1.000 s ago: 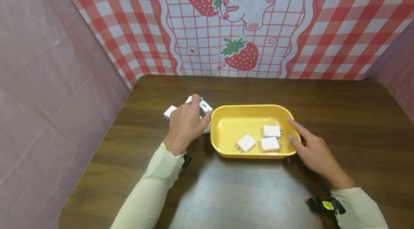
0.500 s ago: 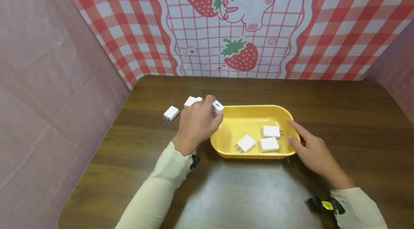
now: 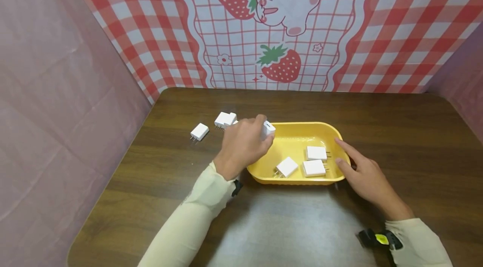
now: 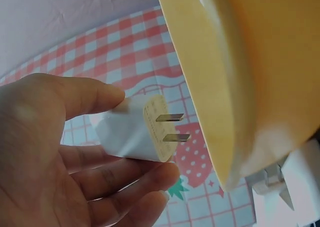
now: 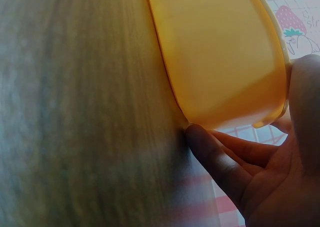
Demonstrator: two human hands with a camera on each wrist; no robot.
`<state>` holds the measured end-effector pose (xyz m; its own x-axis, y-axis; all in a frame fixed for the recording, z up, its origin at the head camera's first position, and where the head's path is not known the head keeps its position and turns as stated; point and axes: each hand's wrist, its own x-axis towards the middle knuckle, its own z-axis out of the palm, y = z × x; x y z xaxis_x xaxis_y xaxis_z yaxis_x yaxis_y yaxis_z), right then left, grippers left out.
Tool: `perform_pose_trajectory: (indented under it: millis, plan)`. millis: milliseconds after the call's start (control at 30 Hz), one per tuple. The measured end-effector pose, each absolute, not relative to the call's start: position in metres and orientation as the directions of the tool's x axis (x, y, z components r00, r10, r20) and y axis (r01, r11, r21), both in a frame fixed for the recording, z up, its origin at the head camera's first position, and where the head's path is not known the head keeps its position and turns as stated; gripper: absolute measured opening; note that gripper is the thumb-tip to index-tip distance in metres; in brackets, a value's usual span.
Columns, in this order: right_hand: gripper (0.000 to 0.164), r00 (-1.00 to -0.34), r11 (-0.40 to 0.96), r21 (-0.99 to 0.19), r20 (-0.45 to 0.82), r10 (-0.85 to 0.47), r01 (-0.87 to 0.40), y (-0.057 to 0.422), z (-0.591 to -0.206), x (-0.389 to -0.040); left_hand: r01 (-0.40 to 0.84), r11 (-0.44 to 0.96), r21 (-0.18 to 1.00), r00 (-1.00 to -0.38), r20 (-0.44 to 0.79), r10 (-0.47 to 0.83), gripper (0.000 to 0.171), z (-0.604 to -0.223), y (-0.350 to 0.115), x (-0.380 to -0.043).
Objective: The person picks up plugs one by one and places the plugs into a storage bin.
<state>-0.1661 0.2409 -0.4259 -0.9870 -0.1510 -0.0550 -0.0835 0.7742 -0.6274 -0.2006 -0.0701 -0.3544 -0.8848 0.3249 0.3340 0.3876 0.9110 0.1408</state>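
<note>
My left hand pinches a white phone charger plug between thumb and fingers, its two metal prongs pointing out in the left wrist view. That charger is over the left end of a yellow plastic basket. Inside the basket lie three more white chargers: one near the middle and two side by side at the right. My right hand holds the basket's right end, thumb and index finger over the rim. In the right wrist view its fingers touch the basket's outer wall.
On the wooden table, left of the basket, stands a lone white charger. Other white chargers cluster behind my left hand, partly hidden. A red-and-white checked cloth with strawberries hangs at the table's back edge.
My left hand has lifted the charger off the table's left side and carried it right, over the basket's left rim. The right hand and the basket stay put.
</note>
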Motion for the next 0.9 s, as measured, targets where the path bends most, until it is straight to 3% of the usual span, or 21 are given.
perform_pose_trajectory:
  millis: [167, 433, 633, 900]
  plan:
    - [0.061, -0.987, 0.771, -0.631, -0.049, -0.151, -0.086, 0.242, -0.426, -0.166, 0.409, 0.906, 0.112, -0.883, 0.299, 0.362, 0.038, -0.349, -0.059, -0.204]
    - [0.062, -0.986, 0.767, -0.636, -0.060, -0.159, -0.085, 0.242, -0.424, -0.166, 0.431, 0.898, 0.087, -0.898, 0.136, 0.418, 0.040, -0.337, -0.039, -0.208]
    - [0.061, -0.986, 0.770, -0.632, -0.051, -0.158, -0.090, 0.243, -0.424, -0.166, 0.448, 0.891, 0.071, -0.894, 0.048, 0.446, 0.032, -0.332, -0.029, -0.214]
    - [0.061, -0.986, 0.771, -0.629, -0.046, -0.161, -0.097, 0.243, -0.426, -0.166, 0.448, 0.892, 0.065, -0.894, 0.004, 0.449, 0.033, -0.334, -0.020, -0.218]
